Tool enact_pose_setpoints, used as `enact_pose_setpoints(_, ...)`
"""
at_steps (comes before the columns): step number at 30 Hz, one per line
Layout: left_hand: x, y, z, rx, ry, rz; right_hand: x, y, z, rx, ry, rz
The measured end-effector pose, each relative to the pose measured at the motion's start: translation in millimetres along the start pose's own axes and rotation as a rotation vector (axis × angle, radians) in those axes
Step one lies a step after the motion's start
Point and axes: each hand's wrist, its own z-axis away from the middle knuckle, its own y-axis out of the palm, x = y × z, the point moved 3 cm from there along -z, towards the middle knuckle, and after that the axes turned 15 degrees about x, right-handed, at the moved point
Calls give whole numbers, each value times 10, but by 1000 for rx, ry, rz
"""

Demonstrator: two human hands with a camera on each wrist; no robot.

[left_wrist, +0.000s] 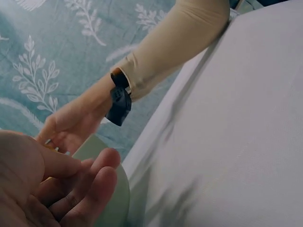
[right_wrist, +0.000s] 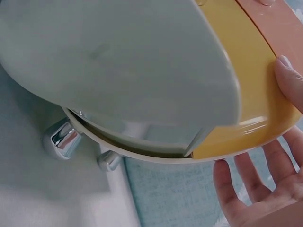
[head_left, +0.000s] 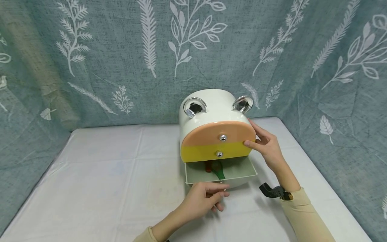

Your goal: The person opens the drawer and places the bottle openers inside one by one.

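Observation:
A small rounded drawer cabinet stands on the table, its front banded orange and yellow. Its bottom drawer, pale green, is pulled out. Inside lie a red object and a green object with a narrow end; their kinds are unclear. My left hand is at the drawer's front, thumb and forefinger pinching its knob, which the fingers mostly hide. On the cabinet's right side my right hand grips the edge, thumb on the yellow front and fingers along the side.
Two silver-rimmed round eyes stick up from the cabinet's top. Silver knobs sit on the upper two drawers. White cloth covers the table; a green leaf-patterned curtain hangs behind and on both sides.

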Motion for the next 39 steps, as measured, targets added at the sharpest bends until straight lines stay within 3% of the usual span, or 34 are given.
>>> enact_pose_setpoints(10,59,17,-16,-38,-27,7,11,3,5,4,2,-4)
enact_pose_setpoints(19,130,58,-11,-50,-98,12,8,8,13,1,5,-5)
enact_pose_setpoints(32,170,78,-17,-79,-61,-50,0,3,-5,-6,1,11)
enact_pose_setpoints(39,189,60,-20,-115,-76,-84,-1,4,5,-6,1,1)
